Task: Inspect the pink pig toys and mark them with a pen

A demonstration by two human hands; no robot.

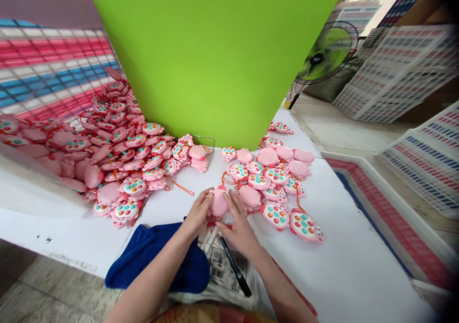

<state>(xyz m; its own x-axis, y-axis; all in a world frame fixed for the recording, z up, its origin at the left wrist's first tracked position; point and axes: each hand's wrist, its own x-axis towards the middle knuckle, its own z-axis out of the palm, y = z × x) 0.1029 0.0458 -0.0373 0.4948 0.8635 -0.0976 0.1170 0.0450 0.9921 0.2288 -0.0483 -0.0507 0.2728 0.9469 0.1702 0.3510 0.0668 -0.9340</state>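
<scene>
The forearms [154, 270] are bare; the clothing [211, 313] is patterned brownish-yellow and red.

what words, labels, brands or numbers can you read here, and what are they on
No text is legible.
Printed sheet: print too blurred.
Fan hub: pale mark, too small.
Held pink toy: no lettering visible.

One head-worn view, forward and down onto close fingers [235, 207] and white table [344, 265] (far right apparently dim)
</scene>
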